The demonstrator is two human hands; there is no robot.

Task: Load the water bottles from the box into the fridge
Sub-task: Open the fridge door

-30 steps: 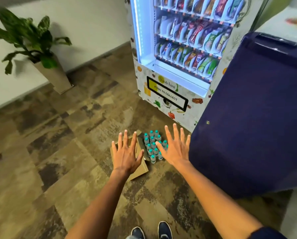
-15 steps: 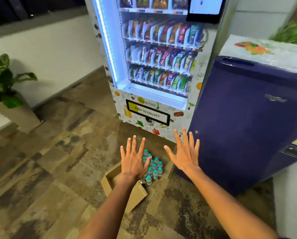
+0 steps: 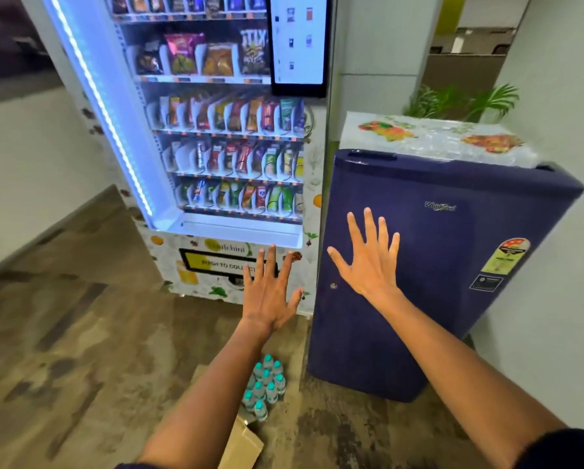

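Standing in a tight cluster on the patterned floor, the water bottles (image 3: 265,384) with their teal caps sit below and behind both outstretched hands, partly hidden by the left forearm, with the cardboard box (image 3: 241,446) touching the near end of the cluster; whether the bottles stand inside the box or just beside its open flap cannot be told from this view. Neither hand holds anything. The left hand (image 3: 270,292) is held out with fingers straight and fanned wide, in front of the vending machine's (image 3: 216,147) yellow collection flap (image 3: 216,264), and the right hand (image 3: 368,262) is likewise spread flat, palm toward the navy door of the small fridge (image 3: 436,265); whether that palm touches the door or hovers just off it is unclear. The door appears closed, with a recessed handle slot (image 3: 372,154) along its top edge, up and slightly away from the right fingertips. Judging by this, the step in hand is the very start: no bottle has been lifted and the fridge has not been opened. The next move probably calls for the right hand to reach up to that top slot, curl the fingers into it and swing the door open, keeping clear of the bottles near the fridge's lower corner. A patterned sheet (image 3: 436,137) covers the fridge top, with green plants (image 3: 460,103) beyond it.
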